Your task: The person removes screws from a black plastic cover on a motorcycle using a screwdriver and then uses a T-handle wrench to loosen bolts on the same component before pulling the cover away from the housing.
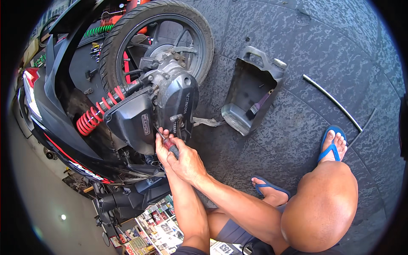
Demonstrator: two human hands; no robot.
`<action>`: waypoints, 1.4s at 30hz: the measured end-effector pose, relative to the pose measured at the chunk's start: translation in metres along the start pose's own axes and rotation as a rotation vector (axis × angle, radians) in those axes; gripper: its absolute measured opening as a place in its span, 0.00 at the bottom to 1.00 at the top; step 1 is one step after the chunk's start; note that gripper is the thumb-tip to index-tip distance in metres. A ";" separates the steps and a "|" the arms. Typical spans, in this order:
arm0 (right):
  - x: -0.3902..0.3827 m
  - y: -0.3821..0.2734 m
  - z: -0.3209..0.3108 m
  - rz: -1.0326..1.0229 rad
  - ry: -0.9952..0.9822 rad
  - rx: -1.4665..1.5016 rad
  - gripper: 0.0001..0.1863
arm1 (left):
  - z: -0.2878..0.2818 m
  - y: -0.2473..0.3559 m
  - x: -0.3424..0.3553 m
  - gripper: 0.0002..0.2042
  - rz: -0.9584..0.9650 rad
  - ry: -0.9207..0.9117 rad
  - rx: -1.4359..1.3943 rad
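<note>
Toward the left edge of the dark floor (276, 146), scooter (55, 140) takes up most room. Rear wheel (207, 46) is at its upper end, black case (125, 121) and engine cover (182, 89) side by side below that. Cut jug (233, 111) lies near the floor's middle, right of the engine cover (one broad side open, cavity showing). Red spring (88, 121) is just left of the case. Pale strip (335, 100) on the floor, nearer its right edge. Right hand (188, 162) is wrapped round a screwdriver's handle; left hand (162, 149) pinches its front, fingers bunched. Brush (259, 105) in the jug. Screwdriver (171, 146), red and grey, sits at the case's lower corner; tip contact can't be told.
</note>
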State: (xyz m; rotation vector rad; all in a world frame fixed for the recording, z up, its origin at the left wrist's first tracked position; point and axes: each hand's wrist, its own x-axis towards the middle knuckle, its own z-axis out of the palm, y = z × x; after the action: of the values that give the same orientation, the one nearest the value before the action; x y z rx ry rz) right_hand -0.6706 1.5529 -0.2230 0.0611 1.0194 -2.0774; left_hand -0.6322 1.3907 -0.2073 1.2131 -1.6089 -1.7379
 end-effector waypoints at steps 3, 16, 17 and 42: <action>0.003 0.001 -0.001 -0.021 0.009 -0.010 0.26 | 0.013 0.001 -0.002 0.12 -0.004 0.047 -0.003; 0.002 0.001 -0.003 -0.035 -0.006 -0.058 0.26 | 0.011 0.001 0.005 0.09 -0.008 0.087 -0.014; 0.002 0.000 -0.003 -0.036 -0.008 -0.060 0.26 | 0.010 0.001 0.006 0.09 -0.006 0.087 -0.017; 0.008 0.030 0.022 -0.114 0.074 0.045 0.25 | 0.020 0.002 0.002 0.11 -0.106 0.007 -0.078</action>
State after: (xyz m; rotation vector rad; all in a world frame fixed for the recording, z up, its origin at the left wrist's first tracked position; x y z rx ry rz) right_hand -0.6495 1.5223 -0.2306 0.1057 1.0414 -2.2164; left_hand -0.6500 1.3992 -0.2073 1.2866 -1.4831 -1.8419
